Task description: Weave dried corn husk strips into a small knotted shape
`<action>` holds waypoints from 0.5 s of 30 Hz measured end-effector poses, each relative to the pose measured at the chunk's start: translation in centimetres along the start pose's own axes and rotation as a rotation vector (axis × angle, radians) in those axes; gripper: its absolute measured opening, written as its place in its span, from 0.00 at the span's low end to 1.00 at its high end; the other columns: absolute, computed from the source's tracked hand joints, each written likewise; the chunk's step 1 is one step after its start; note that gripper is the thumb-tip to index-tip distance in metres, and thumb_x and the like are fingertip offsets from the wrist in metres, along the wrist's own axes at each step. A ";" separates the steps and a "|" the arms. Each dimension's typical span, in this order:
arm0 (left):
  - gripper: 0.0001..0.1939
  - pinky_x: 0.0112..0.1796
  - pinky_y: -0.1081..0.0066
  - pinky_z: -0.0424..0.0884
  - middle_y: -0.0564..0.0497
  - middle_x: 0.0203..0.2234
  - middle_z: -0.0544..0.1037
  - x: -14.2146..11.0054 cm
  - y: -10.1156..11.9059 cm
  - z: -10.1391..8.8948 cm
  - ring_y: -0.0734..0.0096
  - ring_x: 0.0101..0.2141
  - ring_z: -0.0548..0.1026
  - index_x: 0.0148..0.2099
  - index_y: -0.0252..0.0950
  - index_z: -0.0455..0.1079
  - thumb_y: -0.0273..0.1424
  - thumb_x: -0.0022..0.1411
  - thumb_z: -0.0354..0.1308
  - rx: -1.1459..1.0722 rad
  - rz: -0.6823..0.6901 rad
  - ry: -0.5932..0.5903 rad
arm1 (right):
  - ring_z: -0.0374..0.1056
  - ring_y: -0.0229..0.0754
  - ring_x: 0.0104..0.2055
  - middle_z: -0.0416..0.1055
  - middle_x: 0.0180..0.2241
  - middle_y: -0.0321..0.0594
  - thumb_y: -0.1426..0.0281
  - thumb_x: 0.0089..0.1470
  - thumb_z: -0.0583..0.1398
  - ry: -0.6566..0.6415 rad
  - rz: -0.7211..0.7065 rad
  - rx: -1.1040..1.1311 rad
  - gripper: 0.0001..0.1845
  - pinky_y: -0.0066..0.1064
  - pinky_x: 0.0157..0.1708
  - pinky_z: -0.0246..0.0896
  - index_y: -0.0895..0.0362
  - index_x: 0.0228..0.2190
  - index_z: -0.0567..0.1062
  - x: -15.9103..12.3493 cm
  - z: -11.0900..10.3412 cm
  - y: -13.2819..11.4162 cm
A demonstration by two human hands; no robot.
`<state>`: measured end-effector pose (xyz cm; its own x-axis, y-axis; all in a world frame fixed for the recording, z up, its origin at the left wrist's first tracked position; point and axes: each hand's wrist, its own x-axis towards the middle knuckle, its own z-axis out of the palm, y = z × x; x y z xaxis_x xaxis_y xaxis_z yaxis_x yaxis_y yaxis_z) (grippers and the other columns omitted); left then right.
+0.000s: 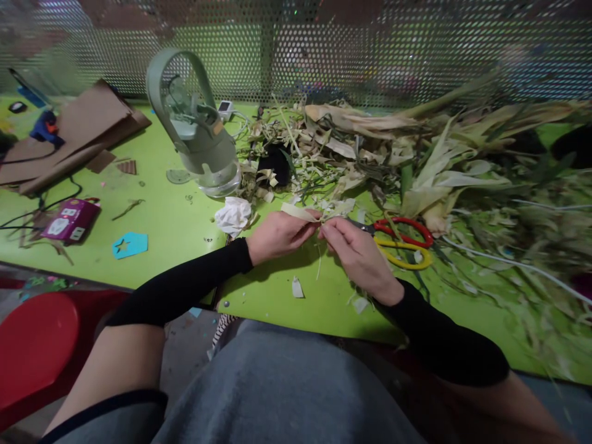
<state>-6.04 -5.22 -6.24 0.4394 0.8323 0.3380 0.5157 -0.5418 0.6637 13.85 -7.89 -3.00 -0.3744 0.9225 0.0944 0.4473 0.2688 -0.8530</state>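
Over the green table, my left hand (pixel 283 235) pinches a pale strip of corn husk (pixel 300 213) that curls up over its fingers. The fingertips of my right hand (pixel 355 251) meet it from the other side, closed on the same strip where it thins out. A fine fibre dangles below the fingertips. Just right of my right hand lie scissors (pixel 401 242) with one red and one yellow handle; their blades are partly hidden behind that hand. A small husk scrap (pixel 297 287) rests on the table below my hands.
Dried husks (pixel 439 179) heap along the back and right. A green water bottle (pixel 203 142) and crumpled tissue (pixel 234 216) stand left of my hands. Farther left are a purple box (pixel 71 220), blue paper (pixel 130 245) and brown cardboard (pixel 87 123). A white cable (pixel 509 263) crosses the right side.
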 end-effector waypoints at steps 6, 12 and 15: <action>0.19 0.31 0.69 0.60 0.48 0.26 0.75 -0.2 0.6 -0.2 0.68 0.27 0.68 0.40 0.37 0.76 0.41 0.73 0.48 0.115 0.059 -0.012 | 0.53 0.37 0.23 0.58 0.22 0.31 0.63 0.68 0.55 0.010 -0.089 -0.059 0.16 0.33 0.25 0.49 0.52 0.27 0.65 -0.2 -0.2 -0.6; 0.19 0.35 0.68 0.64 0.47 0.27 0.77 -0.3 0.9 -0.3 0.67 0.29 0.71 0.40 0.36 0.77 0.40 0.73 0.48 0.080 0.054 0.015 | 0.51 0.35 0.21 0.53 0.20 0.29 0.66 0.68 0.54 -0.019 -0.201 -0.126 0.18 0.32 0.24 0.48 0.51 0.24 0.60 -0.3 -0.3 -1.0; 0.16 0.39 0.67 0.69 0.46 0.31 0.80 -0.1 0.7 -0.5 0.65 0.33 0.75 0.41 0.36 0.77 0.39 0.71 0.51 -0.055 0.017 0.003 | 0.52 0.35 0.20 0.54 0.20 0.29 0.65 0.69 0.54 0.010 -0.208 -0.151 0.18 0.32 0.23 0.48 0.51 0.25 0.60 -0.4 -0.1 -0.9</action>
<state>-6.07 -5.66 -5.46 0.4455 0.8236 0.3511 0.4670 -0.5483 0.6938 13.71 -8.51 -2.22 -0.4633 0.8455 0.2655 0.4781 0.4907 -0.7285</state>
